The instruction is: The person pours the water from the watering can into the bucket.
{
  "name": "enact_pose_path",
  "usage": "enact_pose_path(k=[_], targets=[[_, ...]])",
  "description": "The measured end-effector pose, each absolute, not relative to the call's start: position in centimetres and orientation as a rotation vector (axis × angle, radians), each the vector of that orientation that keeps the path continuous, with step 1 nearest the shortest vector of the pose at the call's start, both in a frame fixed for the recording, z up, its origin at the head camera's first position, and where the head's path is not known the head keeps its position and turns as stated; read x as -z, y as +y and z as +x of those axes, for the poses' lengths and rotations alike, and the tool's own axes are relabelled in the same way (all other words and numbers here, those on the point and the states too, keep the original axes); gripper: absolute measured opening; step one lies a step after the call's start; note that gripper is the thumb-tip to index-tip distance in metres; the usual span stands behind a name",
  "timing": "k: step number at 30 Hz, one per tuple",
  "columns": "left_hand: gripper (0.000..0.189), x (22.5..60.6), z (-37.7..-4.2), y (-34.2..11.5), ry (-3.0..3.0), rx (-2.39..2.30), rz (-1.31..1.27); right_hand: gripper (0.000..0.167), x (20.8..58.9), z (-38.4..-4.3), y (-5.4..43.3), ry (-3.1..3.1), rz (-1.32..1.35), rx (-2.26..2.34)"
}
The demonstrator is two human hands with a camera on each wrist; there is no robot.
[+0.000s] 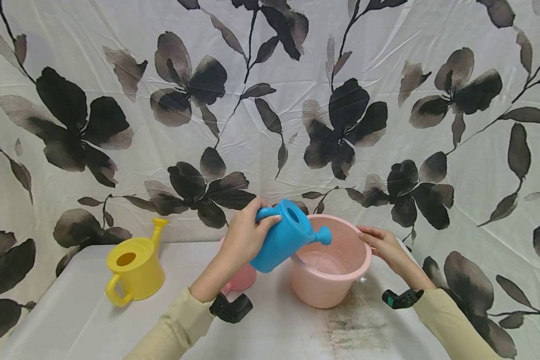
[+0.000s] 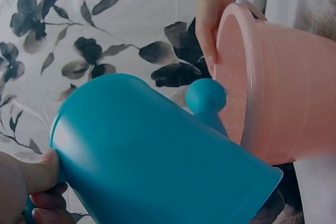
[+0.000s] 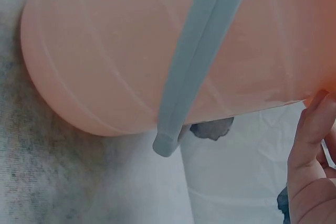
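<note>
My left hand (image 1: 245, 232) grips the handle of a blue watering can (image 1: 281, 242), thumb on top. The can is tilted, its round-headed spout over the mouth of a pink bucket (image 1: 321, 290). In the left wrist view the blue can (image 2: 152, 150) fills the middle, the bucket (image 2: 294, 93) to its right. My right hand (image 1: 389, 250) holds the bucket's right rim with its fingertips; in the right wrist view this hand (image 3: 315, 156) is partly cut off. The bucket stands upright on the table, and no water stream is visible.
A yellow watering can (image 1: 137, 270) stands at the left of the white table (image 1: 274, 325). Behind my left forearm is a pink container (image 1: 244, 277), mostly hidden. The bucket's pale carrying handle (image 3: 197, 56) hangs at its side. Flower-patterned cloth (image 1: 270, 125) rises behind the table.
</note>
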State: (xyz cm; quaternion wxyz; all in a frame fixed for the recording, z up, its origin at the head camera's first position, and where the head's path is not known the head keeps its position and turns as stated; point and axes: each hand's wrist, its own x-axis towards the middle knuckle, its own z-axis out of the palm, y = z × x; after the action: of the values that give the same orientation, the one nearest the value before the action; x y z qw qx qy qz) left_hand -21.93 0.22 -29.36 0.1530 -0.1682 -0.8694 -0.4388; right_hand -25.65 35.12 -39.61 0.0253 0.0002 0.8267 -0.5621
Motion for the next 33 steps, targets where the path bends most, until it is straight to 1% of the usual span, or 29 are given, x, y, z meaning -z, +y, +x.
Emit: enact_pose_path(k=[5, 12, 33], targets=[[0.019, 29.56, -22.05, 0.24, -2.483, 1.261, -0.486, 0.059, 40.03, -25.56, 35.26, 2.553, -0.044, 1.789], [0.020, 29.67, -22.13, 0.40, -2.488, 1.254, -0.473, 0.058, 40.57, -25.51, 35.24, 2.585, -0.041, 1.816], [0.020, 29.53, -21.80, 0.62, -2.461, 1.253, -0.475, 0.056, 40.35, -25.27, 35.08, 2.517, -0.046, 1.879]])
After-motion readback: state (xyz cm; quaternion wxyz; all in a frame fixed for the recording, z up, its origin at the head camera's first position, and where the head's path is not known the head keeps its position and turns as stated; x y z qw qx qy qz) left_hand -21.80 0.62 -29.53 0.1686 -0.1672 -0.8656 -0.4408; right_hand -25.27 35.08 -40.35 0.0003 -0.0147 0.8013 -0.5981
